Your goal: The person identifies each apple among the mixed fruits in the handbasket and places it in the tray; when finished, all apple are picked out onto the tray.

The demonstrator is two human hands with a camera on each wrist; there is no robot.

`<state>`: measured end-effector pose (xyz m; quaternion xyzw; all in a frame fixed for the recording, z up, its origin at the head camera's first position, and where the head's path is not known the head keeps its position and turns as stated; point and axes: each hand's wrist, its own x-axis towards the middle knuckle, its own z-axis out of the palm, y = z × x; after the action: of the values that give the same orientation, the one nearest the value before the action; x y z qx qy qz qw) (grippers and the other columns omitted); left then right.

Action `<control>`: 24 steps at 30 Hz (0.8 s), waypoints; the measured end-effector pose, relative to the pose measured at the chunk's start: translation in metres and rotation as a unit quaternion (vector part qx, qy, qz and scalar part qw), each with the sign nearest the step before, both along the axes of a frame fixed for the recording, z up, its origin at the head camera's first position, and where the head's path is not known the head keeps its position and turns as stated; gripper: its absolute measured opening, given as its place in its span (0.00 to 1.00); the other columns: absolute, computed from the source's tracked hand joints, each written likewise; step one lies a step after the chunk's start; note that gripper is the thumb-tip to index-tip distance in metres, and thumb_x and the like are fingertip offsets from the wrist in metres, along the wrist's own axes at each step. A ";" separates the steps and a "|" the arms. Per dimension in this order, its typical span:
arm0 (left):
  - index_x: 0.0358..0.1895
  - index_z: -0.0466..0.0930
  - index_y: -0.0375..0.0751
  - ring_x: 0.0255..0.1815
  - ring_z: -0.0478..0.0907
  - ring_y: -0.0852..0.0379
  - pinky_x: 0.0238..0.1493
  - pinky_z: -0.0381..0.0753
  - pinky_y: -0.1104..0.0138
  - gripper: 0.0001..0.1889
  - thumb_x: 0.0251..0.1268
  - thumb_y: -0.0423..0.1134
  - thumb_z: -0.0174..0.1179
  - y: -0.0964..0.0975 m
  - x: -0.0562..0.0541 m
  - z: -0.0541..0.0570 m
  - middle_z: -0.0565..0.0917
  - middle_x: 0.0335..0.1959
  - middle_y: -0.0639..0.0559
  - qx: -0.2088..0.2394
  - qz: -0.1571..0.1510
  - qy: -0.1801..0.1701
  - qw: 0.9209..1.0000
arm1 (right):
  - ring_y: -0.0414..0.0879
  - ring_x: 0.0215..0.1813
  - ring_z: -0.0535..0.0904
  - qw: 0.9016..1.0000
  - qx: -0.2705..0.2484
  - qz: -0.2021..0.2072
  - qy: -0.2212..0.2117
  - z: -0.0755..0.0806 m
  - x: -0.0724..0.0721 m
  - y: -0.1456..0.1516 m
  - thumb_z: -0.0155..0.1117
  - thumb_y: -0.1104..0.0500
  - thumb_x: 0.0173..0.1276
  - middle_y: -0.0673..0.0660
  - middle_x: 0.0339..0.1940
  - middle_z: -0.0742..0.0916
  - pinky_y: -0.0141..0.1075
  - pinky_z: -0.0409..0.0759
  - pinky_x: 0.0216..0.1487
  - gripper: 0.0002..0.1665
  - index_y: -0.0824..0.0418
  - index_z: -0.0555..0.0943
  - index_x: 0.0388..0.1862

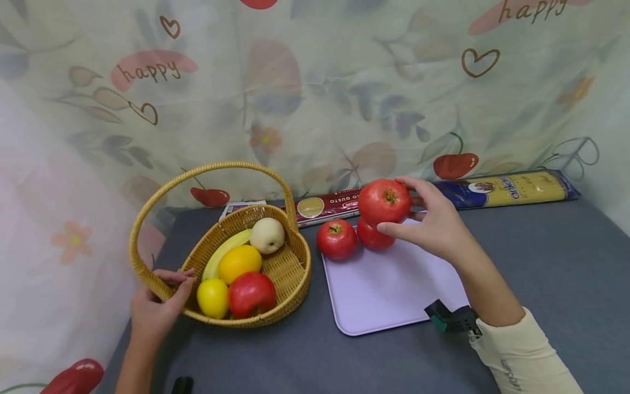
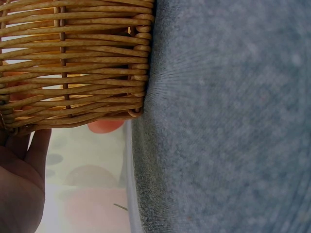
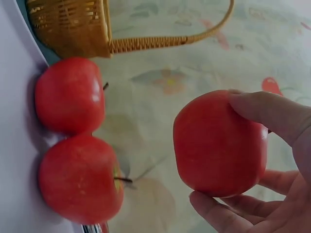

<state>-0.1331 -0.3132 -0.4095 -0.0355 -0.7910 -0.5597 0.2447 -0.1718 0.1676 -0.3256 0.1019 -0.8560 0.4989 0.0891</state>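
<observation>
My right hand (image 1: 435,221) holds a red apple (image 1: 384,200) between thumb and fingers, raised above the lilac tray (image 1: 394,298). Two more red apples, one on the left (image 1: 337,239) and one partly hidden (image 1: 372,236) under the held apple, sit at the tray's back left. The right wrist view shows the held apple (image 3: 218,145) apart from both. At the left, my left hand (image 1: 157,306) grips the rim of a wicker basket (image 1: 297,293) by the handle's foot. Inside lie a banana (image 1: 223,254), a pale round pear (image 1: 267,236), an orange-yellow fruit (image 1: 240,264), a yellow lemon (image 1: 213,298) and a red apple (image 1: 252,295).
Along the back, by the patterned curtain (image 1: 334,109), lie a dark red packet (image 1: 339,205) and a blue-and-yellow pasta packet (image 1: 512,189). The basket's tall handle (image 1: 211,168) arches upward. A small black object (image 1: 182,384) lies at the grey table's front edge.
</observation>
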 end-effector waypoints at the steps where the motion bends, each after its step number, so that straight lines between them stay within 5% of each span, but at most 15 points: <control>1: 0.36 0.79 0.22 0.38 0.87 0.61 0.38 0.84 0.74 0.08 0.54 0.16 0.68 0.000 0.000 0.000 0.87 0.35 0.40 -0.005 -0.001 0.002 1.000 | 0.62 0.60 0.76 1.000 0.001 -0.003 0.003 0.000 -0.001 0.002 0.81 0.56 0.55 0.62 0.65 0.74 0.59 0.80 0.56 0.49 0.62 0.67 0.73; 13: 0.36 0.80 0.24 0.38 0.87 0.61 0.38 0.84 0.74 0.08 0.55 0.18 0.69 -0.001 0.000 -0.001 0.87 0.36 0.39 -0.014 0.010 -0.010 1.000 | 0.65 0.63 0.71 0.999 0.012 -0.046 -0.011 -0.001 -0.008 0.024 0.80 0.55 0.58 0.65 0.66 0.72 0.61 0.79 0.55 0.49 0.62 0.65 0.74; 24: 0.36 0.80 0.23 0.38 0.87 0.61 0.39 0.84 0.74 0.08 0.54 0.17 0.68 -0.001 0.000 -0.002 0.87 0.36 0.38 -0.011 -0.001 0.002 1.000 | 0.70 0.65 0.68 0.992 0.060 -0.073 -0.090 -0.012 -0.021 0.043 0.79 0.50 0.58 0.71 0.69 0.69 0.63 0.80 0.53 0.54 0.62 0.60 0.77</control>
<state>-0.1334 -0.3143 -0.4111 -0.0398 -0.7963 -0.5513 0.2458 -0.1929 0.2104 -0.3380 -0.0007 -0.8939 0.4463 0.0415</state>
